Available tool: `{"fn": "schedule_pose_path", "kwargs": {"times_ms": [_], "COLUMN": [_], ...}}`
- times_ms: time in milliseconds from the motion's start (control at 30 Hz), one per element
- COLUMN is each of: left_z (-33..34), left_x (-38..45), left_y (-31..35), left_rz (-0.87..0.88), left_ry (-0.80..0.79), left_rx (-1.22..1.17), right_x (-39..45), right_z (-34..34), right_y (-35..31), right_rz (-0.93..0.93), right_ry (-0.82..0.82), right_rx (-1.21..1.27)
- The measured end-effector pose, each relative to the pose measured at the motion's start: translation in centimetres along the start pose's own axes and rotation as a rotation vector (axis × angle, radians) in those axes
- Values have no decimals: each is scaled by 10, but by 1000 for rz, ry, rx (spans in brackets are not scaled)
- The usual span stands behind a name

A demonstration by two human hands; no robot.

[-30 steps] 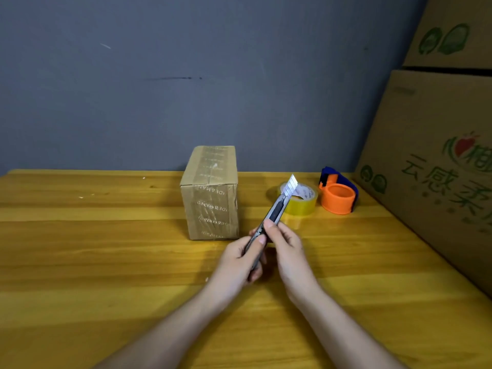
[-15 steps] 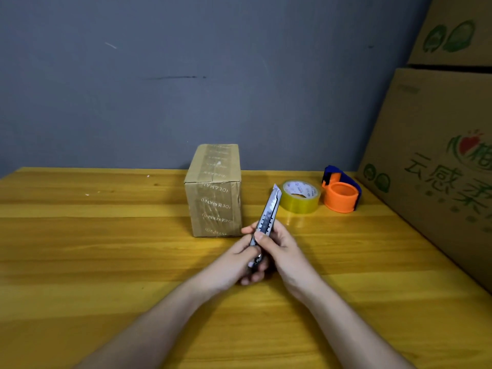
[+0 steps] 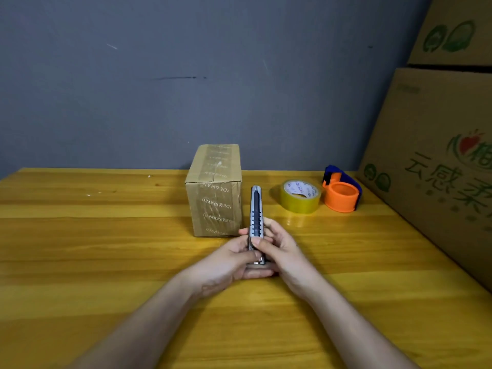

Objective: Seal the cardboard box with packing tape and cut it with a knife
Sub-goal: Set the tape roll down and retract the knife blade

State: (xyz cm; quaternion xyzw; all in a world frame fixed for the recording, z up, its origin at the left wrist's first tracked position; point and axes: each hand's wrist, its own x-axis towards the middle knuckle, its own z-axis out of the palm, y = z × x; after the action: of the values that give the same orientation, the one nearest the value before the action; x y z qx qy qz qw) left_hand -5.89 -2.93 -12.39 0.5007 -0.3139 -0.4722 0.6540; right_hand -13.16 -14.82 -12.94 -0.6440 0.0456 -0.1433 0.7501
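On the yellow wooden desk (image 3: 106,235), near its far edge and against the grey wall (image 3: 186,75), stands the small box (image 3: 214,193), upright, with printed tape running over its top and down the side that faces the camera. Just in front of the box and slightly to its right, both hands meet around the knife (image 3: 256,217). The left hand (image 3: 229,265) has its fingers curled round the lower part of the handle, so its grip is clamped on the knife. The right hand (image 3: 282,251) closes on the same handle from the other side, its thumb laid across the front of the knife near the slider slot; that grip is clamped on the knife too. The knife points up and away, almost upright, its silver body with a dark slotted track rising above the fingers, its tip level with the upper part of the box side; no blade shows past the tip. Right of the knife, apart from it, a yellowish tape roll (image 3: 300,196) lies flat on the desk. Just beside the roll, further right, sits an orange and blue dispenser (image 3: 342,194). Large printed cartons (image 3: 439,155) are stacked along the right edge of the desk.
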Motion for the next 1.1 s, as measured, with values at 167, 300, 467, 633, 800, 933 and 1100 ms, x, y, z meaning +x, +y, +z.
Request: {"fn": "schedule_pose_path", "kwargs": {"times_ms": [167, 300, 467, 633, 800, 933, 1100], "left_z": [5, 10, 13, 19, 31, 36, 33], "left_x": [2, 9, 14, 24, 42, 57, 73], "left_y": [-6, -12, -20, -22, -15, -3, 2], "left_rz": [45, 85, 208, 211, 180, 145, 94], "left_ry": [75, 224, 431, 529, 609, 685, 752], "left_rx": [102, 202, 398, 639, 729, 830, 920], "right_x": [2, 1, 6, 11, 22, 37, 65], "right_z": [-1, -2, -5, -18, -31, -38, -50], "right_y": [0, 0, 5, 0, -11, -23, -16], "right_rz": [-65, -131, -218, -151, -28, 93, 177], "right_ry": [176, 265, 444, 436, 438, 342, 386], "right_rx": [-43, -98, -180, -322, -384, -440, -536]}}
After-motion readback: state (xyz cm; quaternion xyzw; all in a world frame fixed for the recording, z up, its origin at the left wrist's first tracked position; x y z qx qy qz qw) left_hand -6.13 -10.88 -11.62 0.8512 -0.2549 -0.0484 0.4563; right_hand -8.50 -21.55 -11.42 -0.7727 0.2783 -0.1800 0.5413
